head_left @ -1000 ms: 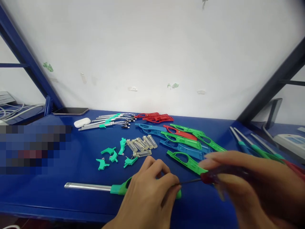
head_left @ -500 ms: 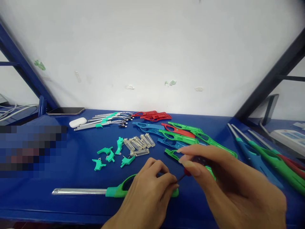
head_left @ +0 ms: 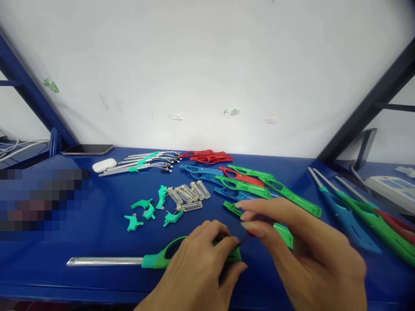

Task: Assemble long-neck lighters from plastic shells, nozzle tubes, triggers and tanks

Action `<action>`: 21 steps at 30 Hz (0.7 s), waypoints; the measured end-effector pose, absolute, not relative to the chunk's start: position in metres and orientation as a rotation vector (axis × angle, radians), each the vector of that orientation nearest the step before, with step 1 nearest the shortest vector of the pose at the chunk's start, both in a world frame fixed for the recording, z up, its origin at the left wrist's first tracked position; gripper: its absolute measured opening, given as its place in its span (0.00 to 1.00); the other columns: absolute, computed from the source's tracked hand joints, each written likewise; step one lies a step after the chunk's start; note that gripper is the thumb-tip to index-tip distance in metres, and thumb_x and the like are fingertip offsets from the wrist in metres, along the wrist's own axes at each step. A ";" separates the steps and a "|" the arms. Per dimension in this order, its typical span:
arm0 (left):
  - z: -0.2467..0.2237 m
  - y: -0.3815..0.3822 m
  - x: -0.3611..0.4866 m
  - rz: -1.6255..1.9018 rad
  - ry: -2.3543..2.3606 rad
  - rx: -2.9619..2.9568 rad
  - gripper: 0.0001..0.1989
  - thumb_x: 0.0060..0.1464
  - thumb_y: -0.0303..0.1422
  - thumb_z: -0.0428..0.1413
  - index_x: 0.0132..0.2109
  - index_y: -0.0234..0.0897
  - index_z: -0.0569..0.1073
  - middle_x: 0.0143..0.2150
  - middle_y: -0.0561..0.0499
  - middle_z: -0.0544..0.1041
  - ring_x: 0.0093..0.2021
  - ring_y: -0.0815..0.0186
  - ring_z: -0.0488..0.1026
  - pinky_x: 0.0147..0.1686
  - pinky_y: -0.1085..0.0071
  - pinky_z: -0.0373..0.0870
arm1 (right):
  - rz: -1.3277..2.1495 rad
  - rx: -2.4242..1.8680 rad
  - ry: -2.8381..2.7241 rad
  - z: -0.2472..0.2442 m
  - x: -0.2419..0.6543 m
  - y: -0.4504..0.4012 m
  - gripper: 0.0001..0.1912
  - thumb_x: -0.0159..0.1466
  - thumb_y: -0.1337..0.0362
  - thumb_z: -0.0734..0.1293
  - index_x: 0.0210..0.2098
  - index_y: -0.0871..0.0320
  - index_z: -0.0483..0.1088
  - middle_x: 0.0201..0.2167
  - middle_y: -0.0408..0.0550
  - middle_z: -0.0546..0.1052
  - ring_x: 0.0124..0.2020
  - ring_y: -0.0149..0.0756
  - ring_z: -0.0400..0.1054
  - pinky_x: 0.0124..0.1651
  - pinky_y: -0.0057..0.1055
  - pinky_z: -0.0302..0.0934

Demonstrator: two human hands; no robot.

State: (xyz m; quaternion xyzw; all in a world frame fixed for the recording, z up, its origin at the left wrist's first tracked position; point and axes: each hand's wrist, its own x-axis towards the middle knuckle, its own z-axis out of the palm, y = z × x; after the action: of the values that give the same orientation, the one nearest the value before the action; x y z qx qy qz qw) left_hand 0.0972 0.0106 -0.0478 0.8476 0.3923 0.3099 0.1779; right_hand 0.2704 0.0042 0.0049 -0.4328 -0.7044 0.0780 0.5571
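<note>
A green long-neck lighter (head_left: 152, 260) with a silver tube lies lengthwise at the table's front, its tube pointing left. My left hand (head_left: 202, 259) is closed over its handle and covers much of it. My right hand (head_left: 311, 250) pinches a small screwdriver (head_left: 250, 233) between thumb and fingers; a bit of red and a thin dark shaft show. The shaft slants down to the handle's right end, by my left fingers; its tip is hidden. Just behind my right fingers, a green handle shell (head_left: 283, 235) is partly covered.
Beyond my hands lie teal triggers (head_left: 133, 222), clear fuel tanks (head_left: 189, 207), wired metal tubes (head_left: 139, 166) and coloured handle shells (head_left: 243, 177). Several lighters (head_left: 346, 220) rest at the right. A phone (head_left: 87, 149) and white case (head_left: 104, 165) are at the back left, before the wall.
My right hand has shifted slightly left with the screwdriver. My left thumb has moved out to the right along the lighter's end. The lighter stays nearly in place.
</note>
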 end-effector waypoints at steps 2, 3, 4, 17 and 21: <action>-0.050 0.011 0.097 0.886 1.115 2.391 0.14 0.60 0.27 0.64 0.52 0.41 0.80 0.49 0.47 0.80 0.46 0.52 0.80 0.45 0.52 0.83 | 0.179 -0.989 -1.735 0.006 0.274 0.004 0.12 0.73 0.64 0.68 0.52 0.42 0.80 0.45 0.34 0.86 0.42 0.28 0.81 0.46 0.17 0.74; -0.050 0.011 0.096 0.893 1.111 2.383 0.12 0.61 0.27 0.64 0.52 0.41 0.80 0.47 0.48 0.81 0.45 0.53 0.80 0.44 0.53 0.83 | 0.197 -0.969 -1.764 0.006 0.275 0.004 0.14 0.74 0.64 0.66 0.55 0.41 0.79 0.48 0.35 0.85 0.45 0.29 0.81 0.48 0.18 0.74; -0.051 0.012 0.096 0.906 1.103 2.375 0.11 0.61 0.28 0.64 0.50 0.41 0.81 0.46 0.48 0.81 0.44 0.54 0.81 0.44 0.54 0.83 | 0.232 -0.951 -1.780 0.006 0.276 0.004 0.16 0.75 0.64 0.65 0.57 0.41 0.78 0.50 0.34 0.85 0.46 0.28 0.81 0.50 0.18 0.74; -0.054 0.013 0.095 0.994 1.066 2.351 0.07 0.62 0.29 0.64 0.47 0.41 0.81 0.44 0.48 0.81 0.43 0.55 0.80 0.45 0.57 0.81 | 0.365 -0.775 -1.698 -0.006 0.270 0.009 0.17 0.70 0.72 0.70 0.51 0.44 0.79 0.43 0.36 0.84 0.42 0.28 0.79 0.47 0.19 0.74; -0.053 0.012 0.094 0.965 1.071 2.347 0.06 0.65 0.31 0.61 0.47 0.41 0.82 0.43 0.48 0.81 0.42 0.56 0.80 0.46 0.58 0.81 | 0.325 -0.763 -1.683 -0.005 0.269 0.006 0.14 0.68 0.70 0.73 0.49 0.46 0.81 0.41 0.38 0.83 0.39 0.27 0.78 0.42 0.18 0.74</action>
State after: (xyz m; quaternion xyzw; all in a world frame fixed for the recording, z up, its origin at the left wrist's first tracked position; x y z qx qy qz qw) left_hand 0.0944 0.0123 -0.0533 0.8362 0.3815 0.3439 0.1922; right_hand 0.2693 0.0059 -0.0046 -0.3278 -0.7233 0.1398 0.5914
